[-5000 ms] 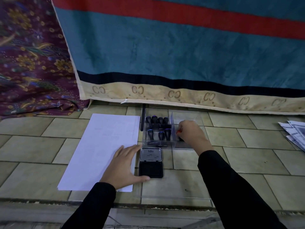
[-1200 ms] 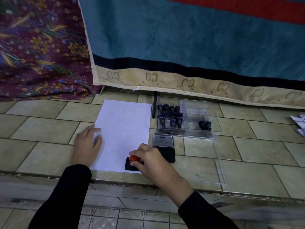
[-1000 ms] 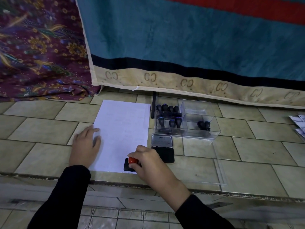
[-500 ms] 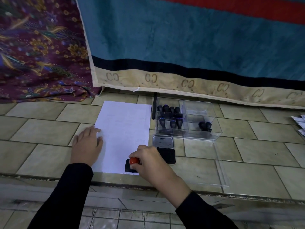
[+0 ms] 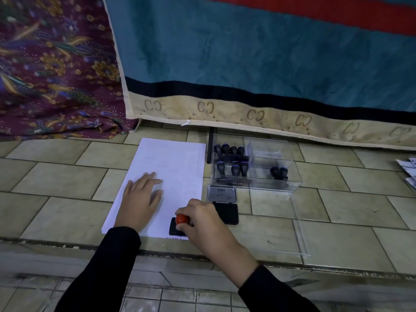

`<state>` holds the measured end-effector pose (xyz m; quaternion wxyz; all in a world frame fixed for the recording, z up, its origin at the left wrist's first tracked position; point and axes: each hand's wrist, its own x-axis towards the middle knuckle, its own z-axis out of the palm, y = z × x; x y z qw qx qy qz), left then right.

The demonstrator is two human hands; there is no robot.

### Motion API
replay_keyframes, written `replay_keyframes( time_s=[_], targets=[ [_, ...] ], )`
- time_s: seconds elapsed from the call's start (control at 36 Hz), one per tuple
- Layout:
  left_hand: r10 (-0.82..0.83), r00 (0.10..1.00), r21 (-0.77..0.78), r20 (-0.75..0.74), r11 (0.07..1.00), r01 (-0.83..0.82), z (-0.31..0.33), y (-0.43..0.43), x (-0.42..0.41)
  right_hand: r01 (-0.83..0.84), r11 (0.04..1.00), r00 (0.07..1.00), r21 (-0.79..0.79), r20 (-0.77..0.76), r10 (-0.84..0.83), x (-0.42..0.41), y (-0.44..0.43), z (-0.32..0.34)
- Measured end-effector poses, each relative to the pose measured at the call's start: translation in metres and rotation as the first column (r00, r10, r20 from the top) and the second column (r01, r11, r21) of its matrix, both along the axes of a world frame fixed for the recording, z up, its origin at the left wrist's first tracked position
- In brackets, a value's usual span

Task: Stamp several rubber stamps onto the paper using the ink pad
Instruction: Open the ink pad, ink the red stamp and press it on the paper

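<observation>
Tiled ledge, red-knobbed black stamp

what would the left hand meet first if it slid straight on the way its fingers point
The left hand would cross bare paper, then likely meet the hanging cloth's cream hem, passing left of the stamp box.

The left hand is laid flat, palm down, left of centre, fingers straight and slightly spread. The right hand is held just beside it, fingers curled round a red-knobbed stamp. Both forearms, in black sleeves, are extended from the bottom edge.
</observation>
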<state>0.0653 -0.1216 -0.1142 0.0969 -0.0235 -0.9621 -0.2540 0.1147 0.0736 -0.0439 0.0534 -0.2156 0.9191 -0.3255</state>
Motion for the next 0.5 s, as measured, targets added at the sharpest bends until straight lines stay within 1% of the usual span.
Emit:
replay_keyframes(
  time_s=[0.17,0.28,0.33,0.39,0.42,0.5],
  targets=[
    [-0.002,1.0,0.005,-0.009,1.0,0.002,-0.002,-0.001,0.0,-0.005,1.0,1.0,0.016,-0.016,0.005,0.001,0.001,-0.001],
    [0.002,1.0,-0.001,-0.01,1.0,-0.002,-0.003,-0.001,0.001,-0.003,1.0,1.0,0.0,0.028,0.003,0.002,0.003,-0.003],
    [0.003,1.0,-0.002,-0.006,1.0,-0.003,-0.002,-0.002,0.001,0.058,0.995,0.993,-0.083,0.104,-0.049,-0.002,0.009,0.004],
    [0.007,1.0,-0.004,0.0,1.0,-0.007,-0.001,-0.002,0.0,0.174,0.962,0.976,-0.212,0.17,-0.139,-0.013,0.022,0.018],
    [0.011,1.0,-0.004,0.003,1.0,-0.011,-0.001,-0.002,0.0,0.226,0.939,0.969,-0.259,0.158,-0.19,-0.021,0.031,0.027],
    [0.021,1.0,-0.008,0.013,1.0,-0.021,0.0,-0.001,0.0,0.341,0.86,0.934,-0.379,0.033,-0.356,-0.049,0.066,0.058]
  ],
)
